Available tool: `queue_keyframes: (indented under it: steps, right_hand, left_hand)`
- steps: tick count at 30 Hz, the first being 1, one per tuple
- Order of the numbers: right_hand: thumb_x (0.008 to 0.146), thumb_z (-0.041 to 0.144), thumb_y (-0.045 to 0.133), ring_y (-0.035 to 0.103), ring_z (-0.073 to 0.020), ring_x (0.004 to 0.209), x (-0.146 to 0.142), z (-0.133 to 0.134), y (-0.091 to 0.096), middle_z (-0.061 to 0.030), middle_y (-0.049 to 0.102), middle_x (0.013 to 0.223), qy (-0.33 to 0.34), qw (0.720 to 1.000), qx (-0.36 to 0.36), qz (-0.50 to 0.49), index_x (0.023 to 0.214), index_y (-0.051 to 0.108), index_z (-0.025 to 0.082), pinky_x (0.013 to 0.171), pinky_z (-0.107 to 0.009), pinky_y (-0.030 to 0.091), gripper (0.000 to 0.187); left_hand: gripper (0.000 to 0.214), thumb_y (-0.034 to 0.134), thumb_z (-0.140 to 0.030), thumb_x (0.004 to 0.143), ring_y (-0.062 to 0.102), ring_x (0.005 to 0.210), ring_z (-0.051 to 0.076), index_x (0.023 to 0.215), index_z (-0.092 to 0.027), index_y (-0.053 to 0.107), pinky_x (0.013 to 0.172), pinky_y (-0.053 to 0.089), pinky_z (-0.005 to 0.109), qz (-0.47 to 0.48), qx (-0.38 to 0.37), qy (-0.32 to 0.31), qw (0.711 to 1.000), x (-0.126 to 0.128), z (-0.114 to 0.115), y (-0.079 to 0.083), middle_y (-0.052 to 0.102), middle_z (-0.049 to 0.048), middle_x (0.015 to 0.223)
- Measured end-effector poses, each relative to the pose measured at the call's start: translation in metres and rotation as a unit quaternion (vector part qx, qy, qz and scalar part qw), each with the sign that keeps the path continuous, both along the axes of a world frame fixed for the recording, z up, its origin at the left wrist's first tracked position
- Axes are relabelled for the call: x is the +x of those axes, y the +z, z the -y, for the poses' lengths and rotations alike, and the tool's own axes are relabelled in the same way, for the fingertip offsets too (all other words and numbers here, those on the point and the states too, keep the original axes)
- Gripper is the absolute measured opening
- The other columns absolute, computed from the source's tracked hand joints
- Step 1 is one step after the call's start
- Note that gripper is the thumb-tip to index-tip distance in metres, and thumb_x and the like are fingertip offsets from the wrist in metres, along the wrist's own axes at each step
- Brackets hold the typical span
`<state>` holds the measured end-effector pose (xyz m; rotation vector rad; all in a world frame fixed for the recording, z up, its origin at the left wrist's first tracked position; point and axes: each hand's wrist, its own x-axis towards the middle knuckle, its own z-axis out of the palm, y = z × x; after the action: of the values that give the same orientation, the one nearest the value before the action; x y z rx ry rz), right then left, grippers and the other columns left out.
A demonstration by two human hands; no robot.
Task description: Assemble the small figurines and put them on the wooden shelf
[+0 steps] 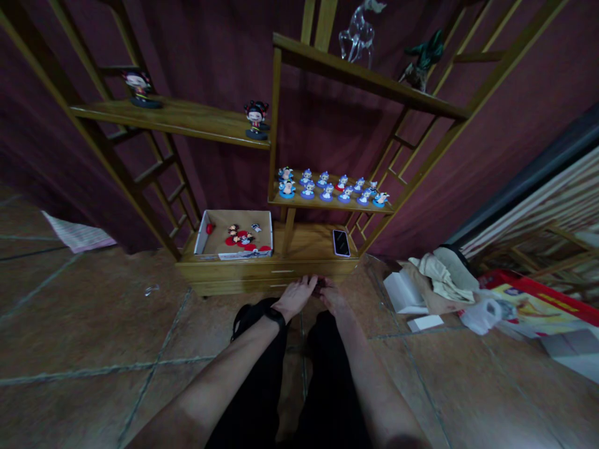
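Observation:
My left hand (298, 295), with a dark band on its wrist, meets my right hand (333, 297) in front of the low cabinet's drawers (253, 270). Fingers of both hands are curled in around a small dark thing (320, 285), mostly hidden and too small to name. To the left on the cabinet top, an open cardboard box (264, 226) holds several small figurines (239, 237) with red and black parts. A phone (341, 242) lies on the cabinet top at the right.
Several blue and white figurines (327, 191) stand on the middle shelf. Two black-haired figurines (139, 88) occupy the left shelf. Higher up are a glass deer (358, 32) and a green ornament (425, 61). White boxes (406, 293) and a plastic bag (483, 315) lie on the right floor.

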<state>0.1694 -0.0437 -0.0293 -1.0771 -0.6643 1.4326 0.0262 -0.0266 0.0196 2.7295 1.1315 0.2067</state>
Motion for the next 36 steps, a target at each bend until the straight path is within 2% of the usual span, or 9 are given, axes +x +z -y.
queue_keyframes:
  steps: [10, 13, 15, 18, 21, 24, 26, 32, 36]
  right_hand:
    - [0.049, 0.006, 0.058, 0.062, -0.0173, 0.078, -0.004, 0.004, 0.01, 0.0013, 0.067, 0.078, -0.015, 1.0, -0.016, -0.001, 0.081, 0.061, 0.022, 0.073, -0.033, 0.047, 0.036]
    - [0.048, 0.005, 0.06, 0.062, -0.0163, 0.075, -0.003, 0.004, 0.012, 0.0013, 0.067, 0.077, -0.005, 1.0, -0.016, -0.014, 0.08, 0.062, 0.021, 0.072, -0.031, 0.047, 0.036]
    - [0.047, 0.006, 0.063, 0.062, -0.0164, 0.075, -0.003, 0.003, 0.013, -0.0002, 0.068, 0.077, -0.008, 1.0, -0.027, -0.012, 0.08, 0.063, 0.02, 0.072, -0.03, 0.048, 0.036]
    - [0.048, 0.009, 0.068, 0.062, -0.0164, 0.073, -0.002, 0.002, 0.014, -0.0021, 0.068, 0.076, -0.032, 0.999, -0.041, -0.007, 0.081, 0.064, 0.018, 0.07, -0.03, 0.048, 0.034]
    - [0.048, 0.01, 0.07, 0.062, -0.0161, 0.072, -0.003, 0.0, 0.015, -0.0022, 0.068, 0.077, -0.05, 0.997, -0.048, -0.011, 0.081, 0.064, 0.019, 0.069, -0.03, 0.048, 0.035]
    - [0.047, 0.011, 0.07, 0.062, -0.0161, 0.074, -0.003, -0.001, 0.015, -0.0027, 0.068, 0.081, -0.054, 0.997, -0.048, -0.023, 0.08, 0.064, 0.019, 0.068, -0.029, 0.048, 0.034]
    - [0.047, 0.011, 0.07, 0.062, -0.0159, 0.075, -0.003, -0.001, 0.015, -0.003, 0.068, 0.085, -0.051, 0.997, -0.048, -0.029, 0.079, 0.063, 0.018, 0.069, -0.029, 0.048, 0.034]
    - [0.048, 0.015, 0.073, 0.063, -0.0157, 0.074, -0.003, -0.001, 0.013, -0.003, 0.068, 0.085, -0.041, 0.997, -0.061, -0.017, 0.079, 0.063, 0.019, 0.07, -0.029, 0.049, 0.033]
    - [0.047, 0.017, 0.076, 0.063, -0.016, 0.076, -0.002, 0.0, 0.015, -0.0028, 0.069, 0.086, -0.031, 0.997, -0.063, -0.017, 0.081, 0.064, 0.018, 0.071, -0.03, 0.049, 0.036]
  left_hand:
    - [0.052, 0.034, -0.004, 0.081, 0.055, 0.103, 0.027, 0.13, -0.019, 0.032, 0.085, 0.039, 0.039, 0.059, -0.06, 0.005, 0.996, 0.0, 0.0, -0.007, 0.05, 0.0191, 0.115]
    - [0.054, 0.039, -0.01, 0.083, 0.057, 0.1, 0.026, 0.134, -0.021, 0.028, 0.083, 0.041, 0.036, 0.111, -0.099, 0.035, 0.988, -0.001, -0.004, -0.009, 0.053, 0.0176, 0.114]
    - [0.06, 0.047, -0.016, 0.081, 0.059, 0.096, 0.024, 0.136, -0.021, 0.024, 0.081, 0.042, 0.032, 0.188, -0.153, 0.069, 0.968, -0.002, -0.012, -0.013, 0.058, 0.0144, 0.108]
    - [0.07, 0.057, -0.016, 0.073, 0.061, 0.085, 0.019, 0.136, -0.019, 0.025, 0.076, 0.045, 0.029, 0.321, -0.236, 0.097, 0.912, -0.003, -0.028, -0.025, 0.063, 0.0078, 0.094]
    - [0.07, 0.065, -0.014, 0.064, 0.06, 0.073, 0.015, 0.129, -0.015, 0.037, 0.071, 0.047, 0.029, 0.388, -0.297, 0.099, 0.867, -0.002, -0.042, -0.04, 0.063, 0.0048, 0.087]
    - [0.061, 0.068, -0.011, 0.058, 0.061, 0.073, 0.015, 0.116, -0.014, 0.05, 0.073, 0.047, 0.03, 0.42, -0.335, 0.114, 0.836, -0.001, -0.047, -0.048, 0.064, 0.0056, 0.089]
    - [0.053, 0.068, -0.009, 0.055, 0.061, 0.077, 0.015, 0.107, -0.013, 0.056, 0.075, 0.047, 0.03, 0.434, -0.348, 0.118, 0.823, 0.0, -0.047, -0.048, 0.066, 0.0063, 0.09]
    - [0.03, 0.067, -0.013, 0.055, 0.061, 0.071, 0.017, 0.085, -0.011, 0.064, 0.071, 0.047, 0.031, 0.407, -0.382, 0.107, 0.823, 0.0, -0.045, -0.039, 0.067, 0.0058, 0.078]
    - [0.031, 0.068, -0.015, 0.057, 0.061, 0.074, 0.017, 0.087, -0.011, 0.064, 0.071, 0.048, 0.03, 0.437, -0.424, 0.1, 0.787, -0.002, -0.043, -0.033, 0.068, 0.0064, 0.081]
